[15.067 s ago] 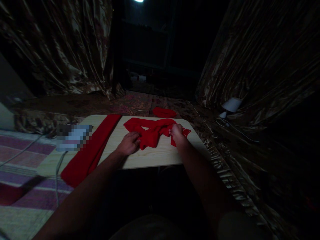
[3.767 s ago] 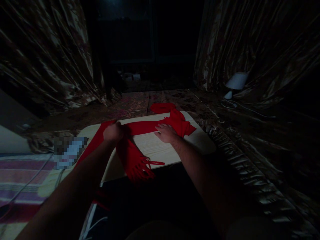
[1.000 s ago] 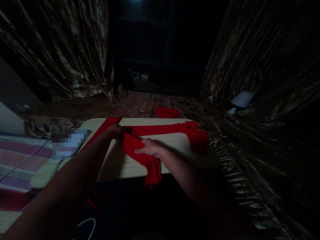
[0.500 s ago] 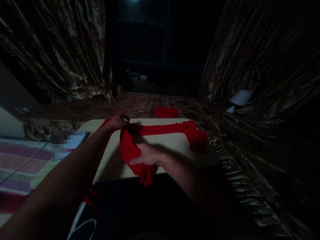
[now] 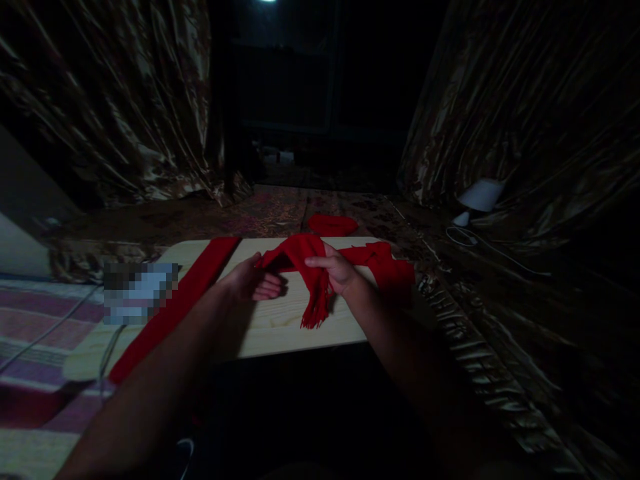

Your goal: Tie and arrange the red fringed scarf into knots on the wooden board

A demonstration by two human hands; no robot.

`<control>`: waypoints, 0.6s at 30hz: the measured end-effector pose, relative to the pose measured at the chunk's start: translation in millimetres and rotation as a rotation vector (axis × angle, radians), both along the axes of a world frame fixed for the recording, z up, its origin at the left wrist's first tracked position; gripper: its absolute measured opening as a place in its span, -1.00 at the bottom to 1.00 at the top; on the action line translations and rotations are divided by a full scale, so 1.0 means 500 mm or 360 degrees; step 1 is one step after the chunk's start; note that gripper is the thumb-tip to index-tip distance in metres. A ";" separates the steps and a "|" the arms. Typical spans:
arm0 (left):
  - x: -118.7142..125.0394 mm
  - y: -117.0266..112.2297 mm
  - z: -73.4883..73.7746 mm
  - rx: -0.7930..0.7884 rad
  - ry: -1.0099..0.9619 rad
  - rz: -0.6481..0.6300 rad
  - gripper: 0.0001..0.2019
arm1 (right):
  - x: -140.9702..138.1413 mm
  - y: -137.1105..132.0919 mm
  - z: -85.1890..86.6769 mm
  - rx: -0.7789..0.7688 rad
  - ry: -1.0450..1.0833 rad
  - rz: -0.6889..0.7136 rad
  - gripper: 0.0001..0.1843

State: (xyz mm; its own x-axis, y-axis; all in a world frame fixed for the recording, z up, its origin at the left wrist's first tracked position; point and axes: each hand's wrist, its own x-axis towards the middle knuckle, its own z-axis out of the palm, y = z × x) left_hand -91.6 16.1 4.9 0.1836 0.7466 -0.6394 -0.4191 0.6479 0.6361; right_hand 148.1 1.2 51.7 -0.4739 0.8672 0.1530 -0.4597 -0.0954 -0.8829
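Note:
A red fringed scarf [image 5: 380,263] lies across a small pale wooden table [image 5: 280,327]. My right hand [image 5: 339,270] is closed on the scarf's fringed end, lifting it above the tabletop so the tassels [image 5: 314,313] hang down. My left hand [image 5: 253,280] rests just left of it, fingers curled on the scarf's fold. A second red scarf [image 5: 185,297] lies flat and diagonal along the table's left side, hanging off the near edge.
Another red cloth [image 5: 333,225] sits on the dark carpet behind the table. A blurred flat object [image 5: 137,290] lies on the table's left corner. A white lamp [image 5: 480,197] and cable lie at the right; patterned curtains surround; a striped mat [image 5: 35,333] lies left.
My right hand has carried the scarf's fringed end up from the near table edge toward the middle. My left hand has come back and right, uncovering the second scarf.

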 end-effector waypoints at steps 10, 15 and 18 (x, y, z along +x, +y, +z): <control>0.085 -0.006 -0.004 0.0520 -0.0805 0.1049 -0.69 | 0.092 0.000 0.026 0.0157 -0.0372 0.0330 -0.39; 0.061 0.020 0.025 0.0671 -0.0695 0.1097 -0.76 | 0.146 0.001 -0.003 0.0108 -0.0898 0.0590 -0.46; 0.058 0.034 0.020 0.0616 -0.0531 0.1008 -0.80 | 0.138 -0.013 -0.046 -0.0020 -0.1042 0.0670 -0.52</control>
